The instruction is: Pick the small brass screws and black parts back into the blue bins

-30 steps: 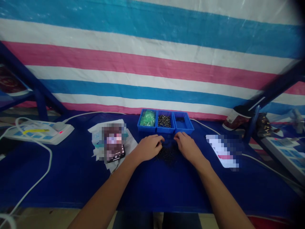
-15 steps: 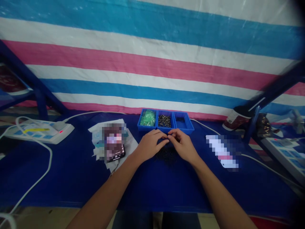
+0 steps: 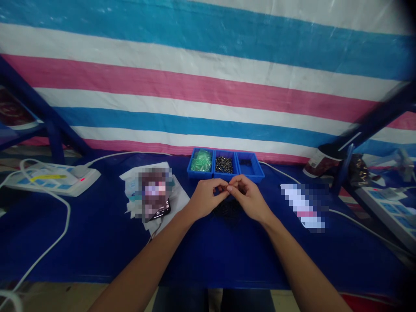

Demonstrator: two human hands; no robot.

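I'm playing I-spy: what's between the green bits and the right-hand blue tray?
The head view shows the middle blue tray, holding small shiny pieces, between the green bits and the right-hand blue tray.

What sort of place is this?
Likely a small-parts workbench: three blue bins, a dark pile of little pieces on the blue tabletop, and a white power strip at the left.

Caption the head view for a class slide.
Left hand and right hand close together by a dark pile, near three blue trays.
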